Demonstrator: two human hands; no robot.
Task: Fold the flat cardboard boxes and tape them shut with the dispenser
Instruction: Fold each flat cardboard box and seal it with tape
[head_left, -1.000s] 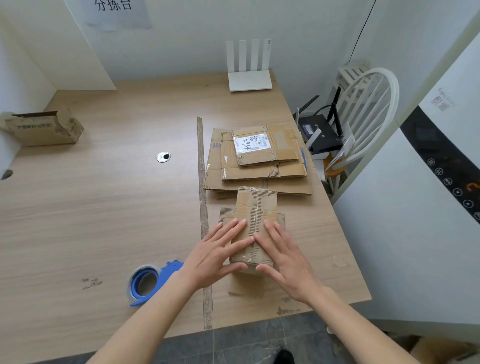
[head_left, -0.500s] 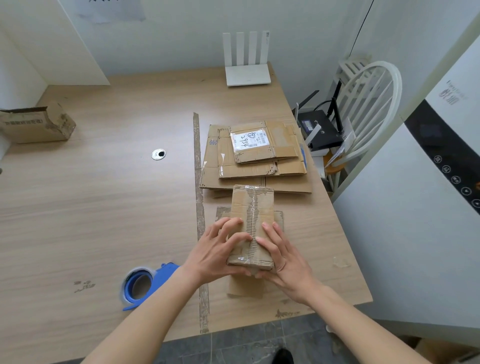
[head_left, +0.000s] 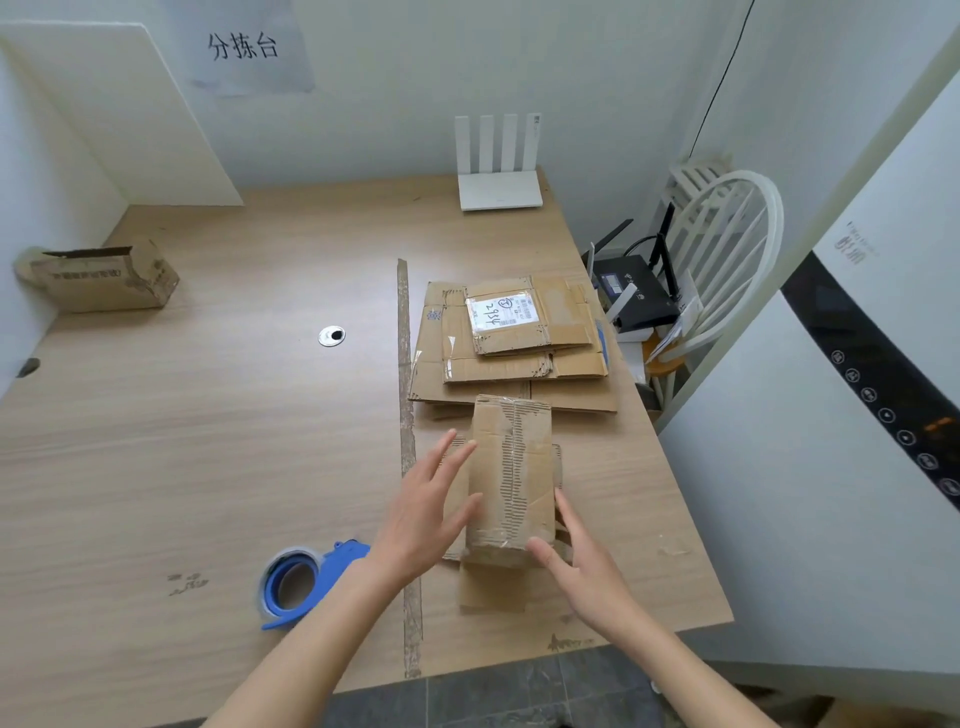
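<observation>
While both hands flank the small cardboard box (head_left: 511, 480) at lower centre of the frame, neither grips it. Left hand (head_left: 423, 512): fingers straight and spread, lying along the box's left side; contact cannot be confirmed. Right hand (head_left: 582, 556): fingers extended, at the box's lower right corner, thumb touching the near edge. Box status: folded, upright, long axis pointing away from the viewer, torn tape along its top seam, standing on 1 flat cardboard piece (head_left: 491, 592). Blue tape dispenser (head_left: 304, 582): on the table (head_left: 208, 441), lower left of the hands, untouched. Stack of flat boxes (head_left: 514, 345): just above the small box, top one bearing a white label. Open carton (head_left: 101, 278): far left. White router (head_left: 498, 166): upper centre.
</observation>
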